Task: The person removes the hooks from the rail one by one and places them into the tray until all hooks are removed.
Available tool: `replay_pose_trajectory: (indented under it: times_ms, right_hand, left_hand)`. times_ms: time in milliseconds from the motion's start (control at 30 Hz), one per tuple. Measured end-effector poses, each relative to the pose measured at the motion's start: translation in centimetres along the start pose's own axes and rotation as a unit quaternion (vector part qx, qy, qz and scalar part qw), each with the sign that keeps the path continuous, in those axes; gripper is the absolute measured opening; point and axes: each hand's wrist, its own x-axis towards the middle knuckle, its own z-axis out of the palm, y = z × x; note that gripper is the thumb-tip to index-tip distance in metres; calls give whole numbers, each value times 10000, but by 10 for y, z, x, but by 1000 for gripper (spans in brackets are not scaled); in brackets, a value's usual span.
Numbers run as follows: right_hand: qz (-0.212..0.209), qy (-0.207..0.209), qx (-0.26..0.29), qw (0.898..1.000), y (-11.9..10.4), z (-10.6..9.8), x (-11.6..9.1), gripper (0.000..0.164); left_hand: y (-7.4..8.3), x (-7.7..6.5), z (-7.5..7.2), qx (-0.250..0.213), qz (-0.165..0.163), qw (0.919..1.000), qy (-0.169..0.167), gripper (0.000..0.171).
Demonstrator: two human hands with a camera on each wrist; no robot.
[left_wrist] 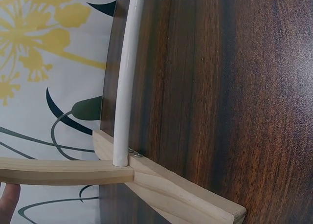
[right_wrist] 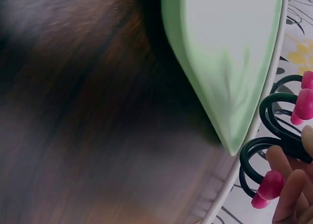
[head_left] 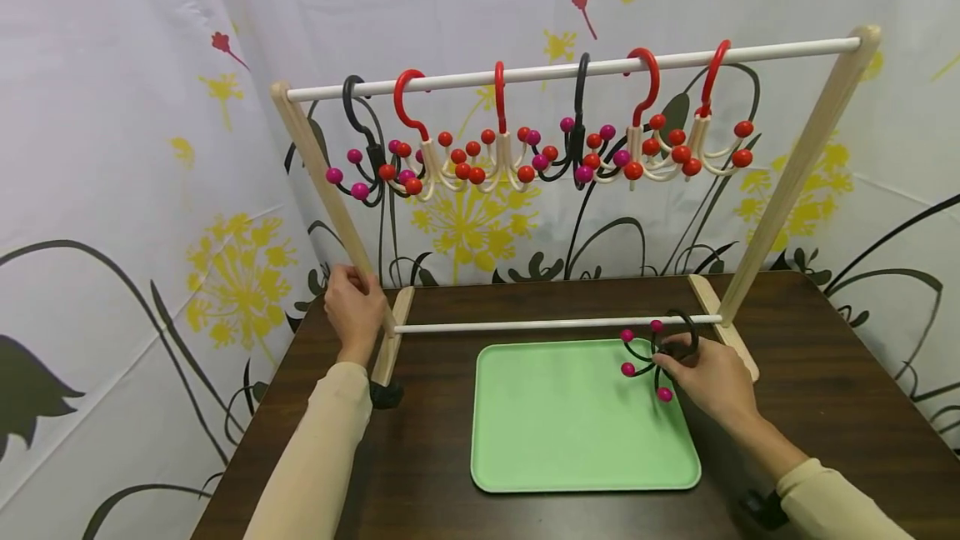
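Note:
In the head view my left hand grips the lower part of the rack's left wooden post. One fingertip shows against that post in the left wrist view. My right hand holds a black multi-arm hook hanger by its stem, over the right side of the green tray. Pink balls cap the hanger's curved arms, which fan out to the left. Part of the stem is hidden behind my fingers.
Several similar hangers hang from the rack's white top rod, some red-hooked, others black. A lower white rod runs behind the tray. The rack stands on the dark wooden table before a patterned curtain.

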Motion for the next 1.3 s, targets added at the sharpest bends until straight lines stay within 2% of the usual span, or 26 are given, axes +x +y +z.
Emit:
replay_pose_trajectory:
  times_ms: [233,467,667,867,1067,1200,1300]
  right_hand:
    - [3,-184,-141,9997,-1,15,2,29]
    - [-37,-198,-394,9990,-6,29,1,36]
    - [6,-259,-375,9990,-11,32,3,31]
    - [94,-436,-369,9983,-10,30,2,36]
    - [-8,-543,-330,9980,-8,23,0,30]
    - [-195,-507,-304,9981,-7,11,2,24]
    - [-318,-341,-328,9984,-9,-5,6,21]
  left_hand:
    - [2,0,2,70,-6,10000,5,16]
    - [5,-1,0,18,12,10000,20,18]
    - [2,-1,0,60,-18,10000,12,17]
    - [1,-1,2,103,24,9999,43,17]
    - [2,-1,0,72,10,10000,-2,17]
    - [3,-1,0,66,-23,10000,-5,18]
    - [4,-1,0,56,-41,10000,1,18]
